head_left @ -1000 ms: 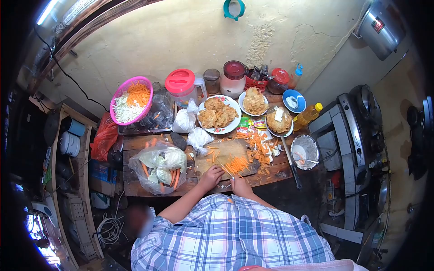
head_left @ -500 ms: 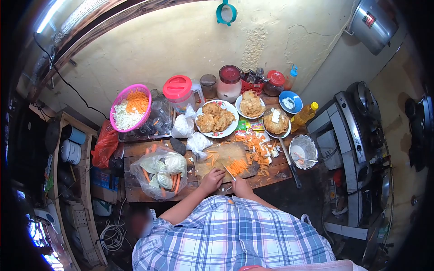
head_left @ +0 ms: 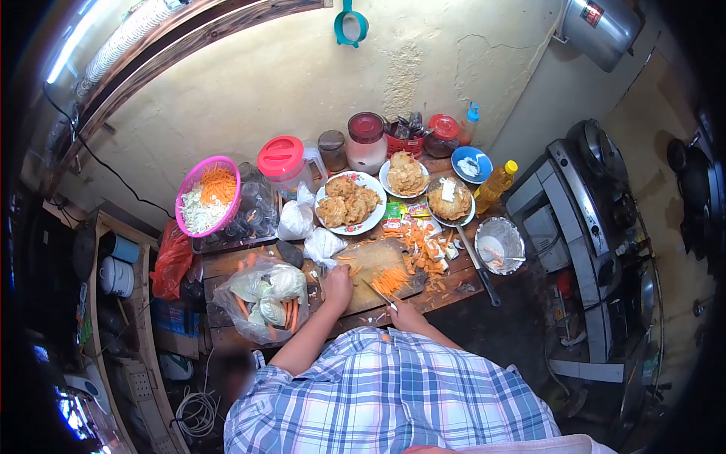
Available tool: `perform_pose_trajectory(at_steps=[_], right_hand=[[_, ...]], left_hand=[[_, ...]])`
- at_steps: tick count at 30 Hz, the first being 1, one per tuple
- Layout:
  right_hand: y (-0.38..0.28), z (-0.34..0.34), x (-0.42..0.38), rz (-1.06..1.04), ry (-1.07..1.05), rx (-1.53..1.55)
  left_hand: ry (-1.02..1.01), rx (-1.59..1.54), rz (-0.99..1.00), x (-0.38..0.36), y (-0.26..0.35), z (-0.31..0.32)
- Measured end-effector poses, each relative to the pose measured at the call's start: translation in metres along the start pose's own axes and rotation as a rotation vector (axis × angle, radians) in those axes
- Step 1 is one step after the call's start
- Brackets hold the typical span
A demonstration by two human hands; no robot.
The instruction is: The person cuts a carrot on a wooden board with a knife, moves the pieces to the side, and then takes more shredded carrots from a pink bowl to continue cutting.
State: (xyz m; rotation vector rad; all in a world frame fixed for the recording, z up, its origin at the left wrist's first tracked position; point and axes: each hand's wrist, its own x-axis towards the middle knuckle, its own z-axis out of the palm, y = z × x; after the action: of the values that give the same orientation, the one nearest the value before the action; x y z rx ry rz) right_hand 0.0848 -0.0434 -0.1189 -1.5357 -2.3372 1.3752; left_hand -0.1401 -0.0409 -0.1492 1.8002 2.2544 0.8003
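My right hand (head_left: 408, 315) is closed around the handle of a knife (head_left: 377, 292). Its blade points up and left over the wooden cutting board (head_left: 369, 259). A pile of carrot strips (head_left: 390, 281) lies just beyond the blade. At the board's left edge, my left hand (head_left: 338, 286) has its fingers bunched together beside a few loose carrot slices (head_left: 354, 270). What its fingertips hold, if anything, is hidden. Carrot peelings (head_left: 420, 246) are heaped at the board's far right.
A plastic bag of cabbage and carrots (head_left: 261, 296) lies left. Behind stand plates of fritters (head_left: 349, 203), a pink basket of shredded vegetables (head_left: 206, 198) and a white bag (head_left: 324, 244). To the right are a long-handled spatula (head_left: 484, 278), a floury bowl (head_left: 499, 242) and an oil bottle (head_left: 497, 186).
My left hand has moved left, away from the knife and the carrot strips, to the board's left edge. The knife stays in my right hand, close to where it was. The view has shifted slightly.
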Motion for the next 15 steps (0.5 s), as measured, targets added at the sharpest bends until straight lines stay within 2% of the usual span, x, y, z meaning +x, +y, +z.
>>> perform_pose_trajectory(at_steps=[3,6,8,9,11,12,15], right_hand=[[-0.016,-0.011,-0.006,0.124,0.064,-0.01],[-0.011,-0.006,-0.003,0.132,0.08,-0.006],[-0.011,-0.003,-0.002,0.132,0.106,0.014],[-0.01,-0.002,-0.001,0.131,0.103,0.014],[-0.008,0.0,0.001,0.116,0.115,0.053],[-0.007,0.001,0.002,0.118,0.113,0.056],[-0.007,0.002,0.003,0.096,0.1,0.03]], left_hand=[[-0.04,0.03,-0.067,0.001,-0.001,0.0],[-0.005,-0.042,0.04,-0.002,0.004,-0.013],[0.012,-0.135,0.325,-0.007,0.003,-0.017],[0.012,-0.133,0.322,-0.011,0.004,-0.018],[-0.036,-0.196,0.508,-0.016,0.006,-0.019],[-0.105,-0.224,0.556,-0.019,0.005,-0.02],[-0.146,-0.279,0.574,-0.029,-0.003,-0.009]])
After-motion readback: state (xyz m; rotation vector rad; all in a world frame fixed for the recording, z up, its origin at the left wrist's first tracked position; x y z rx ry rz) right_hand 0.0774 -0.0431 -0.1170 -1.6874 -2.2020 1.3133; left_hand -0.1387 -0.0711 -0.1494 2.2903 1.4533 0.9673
